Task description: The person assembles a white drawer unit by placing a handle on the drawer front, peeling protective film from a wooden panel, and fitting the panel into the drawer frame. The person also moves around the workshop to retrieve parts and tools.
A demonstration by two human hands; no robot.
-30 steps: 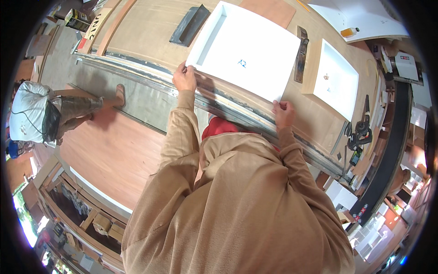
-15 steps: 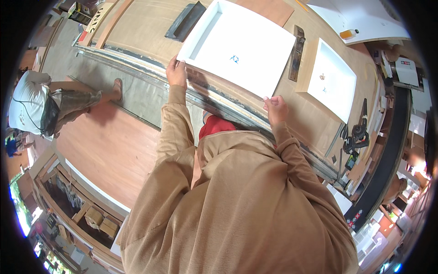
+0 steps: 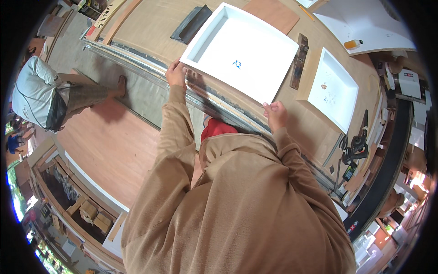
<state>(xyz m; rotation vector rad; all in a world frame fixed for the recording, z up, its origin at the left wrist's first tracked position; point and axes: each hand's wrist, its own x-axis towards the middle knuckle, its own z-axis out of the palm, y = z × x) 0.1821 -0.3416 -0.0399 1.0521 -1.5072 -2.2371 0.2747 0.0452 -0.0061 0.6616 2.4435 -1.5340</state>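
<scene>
Both hands grip white tray (image 3: 242, 50) flat on worktop (image 3: 150, 23): left hand (image 3: 175, 73) fingers pinch near-left corner; right hand (image 3: 275, 114) fingers pinch near-right corner; positioning step; next needs even, two-handed push.

wooden bench (image 3: 159, 23) bears two white trays (image 3: 242, 50).

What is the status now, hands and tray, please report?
Left hand on near-left corner of big white tray. Right hand pinching its near-right corner. Tray flat on workbench. Dark metal bar beside its right edge, second white tray beyond.
</scene>
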